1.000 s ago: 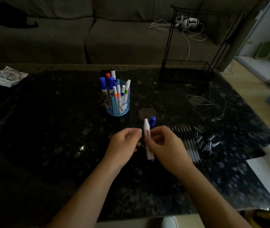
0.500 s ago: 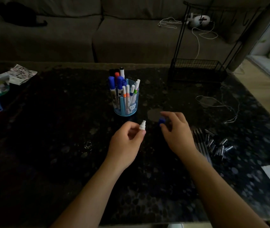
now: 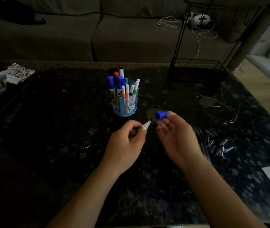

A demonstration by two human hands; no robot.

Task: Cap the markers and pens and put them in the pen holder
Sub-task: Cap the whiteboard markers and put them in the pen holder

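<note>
Now, with the left hand (image 3: pixel 124 142) gripping the marker (image 3: pixel 145 126) and the right hand (image 3: pixel 175 135) pinching the cap (image 3: pixel 161 115), line them up squarely before pushing.

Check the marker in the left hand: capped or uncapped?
Uncapped. The marker shows a bare dark tip in the left hand; the right hand pinches the blue cap apart from it.

Home living room: grey sofa (image 3: pixel 85 35) behind dark stone coffee table (image 3: pixel 48 145).
</note>
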